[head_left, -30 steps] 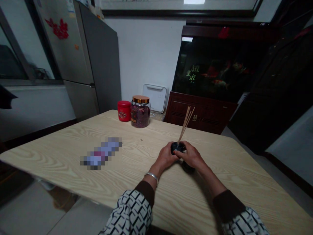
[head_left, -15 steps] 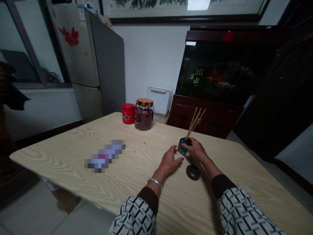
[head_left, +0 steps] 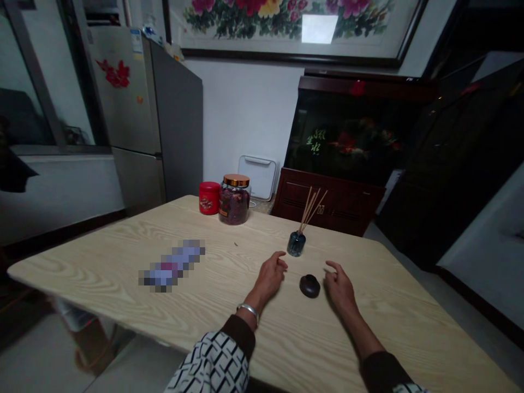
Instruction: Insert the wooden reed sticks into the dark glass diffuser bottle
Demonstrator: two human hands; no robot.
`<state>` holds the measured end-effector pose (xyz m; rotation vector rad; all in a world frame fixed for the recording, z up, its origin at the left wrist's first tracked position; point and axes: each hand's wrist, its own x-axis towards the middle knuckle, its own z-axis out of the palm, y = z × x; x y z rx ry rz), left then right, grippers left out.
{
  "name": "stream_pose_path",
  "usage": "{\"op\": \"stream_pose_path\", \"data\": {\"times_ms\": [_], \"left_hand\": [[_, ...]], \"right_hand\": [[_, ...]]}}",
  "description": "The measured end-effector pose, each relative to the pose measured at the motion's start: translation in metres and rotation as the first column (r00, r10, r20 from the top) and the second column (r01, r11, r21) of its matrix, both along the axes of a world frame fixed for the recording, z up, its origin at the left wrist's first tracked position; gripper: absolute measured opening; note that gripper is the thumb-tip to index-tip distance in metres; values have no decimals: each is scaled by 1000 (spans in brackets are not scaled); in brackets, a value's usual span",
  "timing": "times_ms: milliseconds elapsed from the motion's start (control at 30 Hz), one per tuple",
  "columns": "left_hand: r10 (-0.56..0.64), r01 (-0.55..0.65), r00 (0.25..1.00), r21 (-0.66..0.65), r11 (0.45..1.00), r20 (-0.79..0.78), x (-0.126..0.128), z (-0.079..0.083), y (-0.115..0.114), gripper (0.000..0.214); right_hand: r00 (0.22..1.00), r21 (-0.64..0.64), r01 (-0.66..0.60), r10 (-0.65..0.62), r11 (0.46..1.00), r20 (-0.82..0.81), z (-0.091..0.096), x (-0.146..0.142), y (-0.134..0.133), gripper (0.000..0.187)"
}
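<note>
A reed diffuser (head_left: 296, 244), a small dark glass bottle with several thin sticks fanning out of its neck, stands upright on the table. My left hand (head_left: 271, 275) is just in front of it on the left, apart from the bottle, fingers loosely curved and holding nothing. To the right, my right hand (head_left: 339, 285) has its index finger stretched out and its other fingers curled, with nothing in it. Between the two hands lies a dark brown rounded lid-like piece (head_left: 310, 286), closest to my right hand and not touched by either.
On the wooden table (head_left: 229, 295), a red canister (head_left: 209, 198) and a glass jar of dried flowers (head_left: 234, 203) stand at the back. A pixelated flat item (head_left: 172, 266) lies on the left. Behind are a fridge (head_left: 180, 125) and a fish tank (head_left: 352, 131).
My right hand has let go of the reed diffuser and drawn back towards me, to the right of the dark piece. My left hand has moved slightly away from the bottle. The view has tilted up.
</note>
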<state>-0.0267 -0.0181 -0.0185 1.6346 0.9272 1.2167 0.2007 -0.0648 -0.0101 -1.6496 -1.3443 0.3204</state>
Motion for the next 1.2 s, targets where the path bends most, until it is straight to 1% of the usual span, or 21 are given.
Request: {"op": "stream_pose_path", "data": {"times_ms": [67, 100, 167, 200, 233, 300, 333, 400, 467, 533, 567, 633, 700, 767, 800, 900, 933, 1000, 1100, 1200], "left_hand": [[-31, 35, 996, -47, 998, 84, -2, 1, -10, 45], [-41, 50, 992, -72, 996, 120, -4, 4, -15, 45], [-52, 75, 983, -125, 989, 175, -7, 18, -24, 49], [-54, 84, 978, -148, 985, 199, -10, 29, -28, 52], [-66, 104, 972, -163, 981, 224, -13, 43, -31, 57], [-94, 150, 947, -164, 975, 308, -20, 79, -38, 66], [-127, 187, 919, -131, 973, 373, -24, 99, -42, 70], [-226, 275, 838, -26, 961, 497, -32, 142, -51, 74], [-332, 337, 743, 103, 936, 581, -40, 181, -64, 75], [-408, 357, 674, 211, 910, 616, -47, 212, -78, 73], [-434, 356, 643, 255, 899, 631, -50, 223, -85, 71], [-473, 360, 592, 311, 880, 652, -56, 236, -97, 71], [-495, 376, 548, 331, 866, 674, -59, 239, -105, 72], [-516, 408, 498, 337, 848, 697, -59, 232, -109, 75], [-529, 431, 468, 340, 836, 708, -58, 226, -109, 78], [-563, 509, 369, 345, 788, 740, -52, 202, -105, 83], [-562, 529, 345, 339, 778, 751, -50, 193, -104, 84], [-546, 553, 322, 314, 772, 773, -47, 177, -100, 83], [-513, 566, 321, 273, 778, 796, -44, 161, -93, 83], [-505, 575, 329, 255, 777, 798, -42, 156, -87, 84]], "right_hand": [[985, -3, -5, 4, 1000, -174, 4, 0, -17, 49], [963, -10, -17, 14, 1000, -268, 11, -2, -23, 52], [905, -6, -53, 46, 999, -423, 34, -9, -30, 58], [875, 10, -79, 74, 997, -478, 51, -14, -32, 61], [846, 42, -109, 115, 993, -520, 69, -19, -35, 63], [769, 139, -214, 255, 967, -586, 113, -29, -41, 67], [724, 210, -273, 344, 939, -598, 136, -34, -46, 69], [634, 341, -379, 510, 860, -581, 182, -42, -58, 71], [577, 447, -441, 628, 778, -523, 221, -50, -74, 71], [555, 519, -464, 692, 718, -462, 249, -57, -90, 70], [545, 547, -468, 714, 694, -440, 259, -60, -97, 70], [521, 583, -473, 744, 660, -419, 268, -66, -108, 70], [488, 597, -483, 763, 641, -424, 265, -69, -115, 71], [425, 612, -494, 786, 617, -449, 253, -72, -117, 71], [376, 626, -498, 800, 600, -468, 245, -72, -117, 71], [191, 678, -491, 827, 547, -529, 216, -72, -112, 70], [140, 689, -483, 825, 540, -548, 206, -72, -110, 69], [68, 703, -462, 812, 540, -579, 190, -70, -104, 68], [23, 714, -437, 800, 547, -599, 177, -67, -97, 67], [19, 718, -436, 803, 543, -596, 173, -64, -93, 68]]}}
